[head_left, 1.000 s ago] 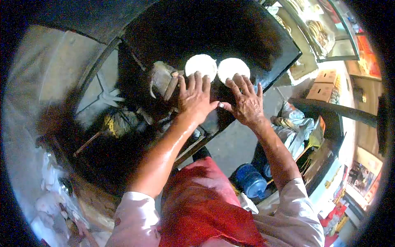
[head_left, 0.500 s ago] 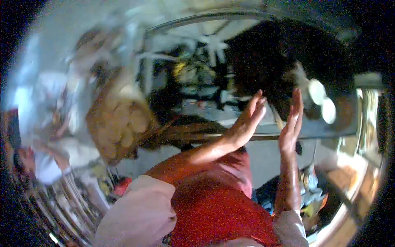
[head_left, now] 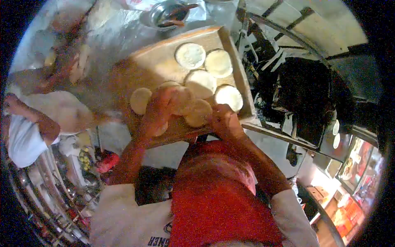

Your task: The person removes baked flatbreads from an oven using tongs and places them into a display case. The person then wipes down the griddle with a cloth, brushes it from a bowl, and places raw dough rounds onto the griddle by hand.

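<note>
My left hand (head_left: 158, 108) is over a wooden tray (head_left: 138, 55) of flat dough rounds. Its fingers are closed on a dough round (head_left: 182, 101), in shadow and partly blurred. Close by, my right hand (head_left: 225, 120) is curled near the tray's front edge. Its fingertips meet the rim of another dough round (head_left: 198, 114); whether they grip it is hard to make out. Several more pale rounds lie farther back, among them a dough round (head_left: 190, 56) near the far edge and a brightly lit round (head_left: 228, 99) at the right.
A metal bowl (head_left: 168, 15) stands beyond the tray. To the right are a dark, soot-black opening (head_left: 304, 90) with a metal frame and two pale rounds (head_left: 336, 133) on a ledge. Another person in a white top (head_left: 26, 138) is at the left.
My view has swung left from the black opening to the tray. Both hands, before raised with fingers stretched and nothing in them, are now down among the dough rounds with fingers curled.
</note>
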